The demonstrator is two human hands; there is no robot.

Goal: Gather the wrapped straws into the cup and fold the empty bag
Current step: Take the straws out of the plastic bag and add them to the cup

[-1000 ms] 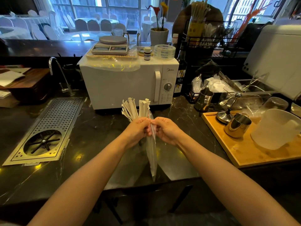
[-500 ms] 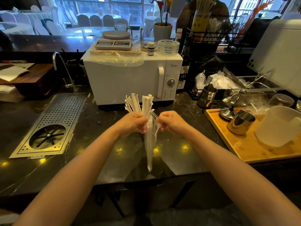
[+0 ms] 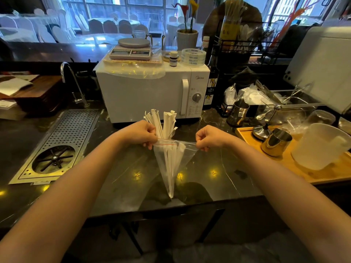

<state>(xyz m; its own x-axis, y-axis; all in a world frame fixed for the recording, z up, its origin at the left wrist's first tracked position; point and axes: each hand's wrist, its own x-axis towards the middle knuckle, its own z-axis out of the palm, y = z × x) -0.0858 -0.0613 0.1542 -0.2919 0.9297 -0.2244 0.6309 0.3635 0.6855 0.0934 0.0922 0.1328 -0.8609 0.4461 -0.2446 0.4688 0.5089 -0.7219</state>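
The left hand and right hand each pinch a corner of the bag mouth; keep it taut and level so the straws stay upright.

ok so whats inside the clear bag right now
Paper-wrapped straws stand in the clear bag, tops poking out of its mouth, which the left hand and right hand pinch. Their count is unclear.

In front of me runs a dark marble counter. On it stand a white microwave, a perforated metal drain tray to my left, a wooden tray to my right, and a steel pitcher beside the microwave.
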